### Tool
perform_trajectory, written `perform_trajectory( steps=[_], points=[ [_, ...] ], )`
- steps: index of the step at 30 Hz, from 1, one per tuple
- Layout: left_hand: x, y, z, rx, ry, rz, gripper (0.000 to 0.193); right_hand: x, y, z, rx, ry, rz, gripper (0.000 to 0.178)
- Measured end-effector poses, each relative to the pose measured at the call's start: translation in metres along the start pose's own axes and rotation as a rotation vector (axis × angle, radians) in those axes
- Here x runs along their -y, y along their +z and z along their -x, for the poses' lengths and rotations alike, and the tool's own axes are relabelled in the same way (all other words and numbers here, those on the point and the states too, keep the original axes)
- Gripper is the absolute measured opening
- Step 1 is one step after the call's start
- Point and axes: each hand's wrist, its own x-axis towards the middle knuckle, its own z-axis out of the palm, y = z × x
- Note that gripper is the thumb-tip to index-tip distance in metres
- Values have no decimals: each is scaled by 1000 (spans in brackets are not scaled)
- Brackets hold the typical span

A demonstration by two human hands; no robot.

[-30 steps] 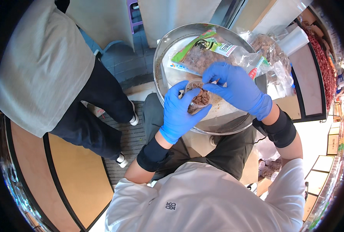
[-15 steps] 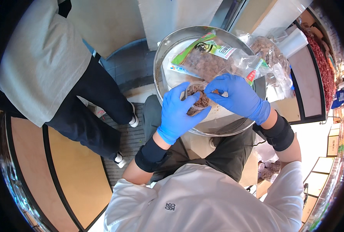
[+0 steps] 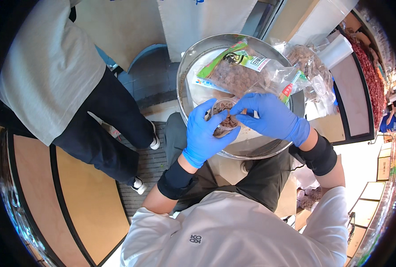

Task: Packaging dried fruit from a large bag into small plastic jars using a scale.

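My left hand [image 3: 207,135], in a blue glove, is wrapped round a small clear plastic cup [image 3: 221,132] with its thumb over the opening. Brown, dried-looking pieces [image 3: 227,121] fill the cup. My blue-gloved right hand [image 3: 271,116] reaches in from the right, fingers pinched together at the cup's mouth. Whatever its fingertips hold is hidden. Both hands are above the near part of a large round metal pan [image 3: 179,84]. Just beyond them in the pan lies a clear bag with green-and-white printing [image 3: 238,75], full of brownish lumps.
Another clear bag of brown pieces [image 3: 302,58] and a white plastic roll [image 3: 336,52] are right of the pan. A person in dark trousers [image 3: 113,111] stands close on the left. Wooden panelled display units [image 3: 84,191] flank both sides; dark red goods [image 3: 365,75] fill one at right.
My right fingertips have come down and left, closer to the pieces in the cup. My left hand keeps hold of the cup. The pan sits slightly lower in view.
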Motion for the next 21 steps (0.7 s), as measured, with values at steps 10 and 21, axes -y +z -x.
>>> perform_trajectory(
  steps=[10, 21],
  points=[
    [0, 3, 1, 0, 1, -4, 48, 1, -4, -9, -16, 32, 98, 17],
    [0, 1, 1, -10, -55, 25, 45, -42, -12, -5, 82, 367, -442, 22]
  ],
)
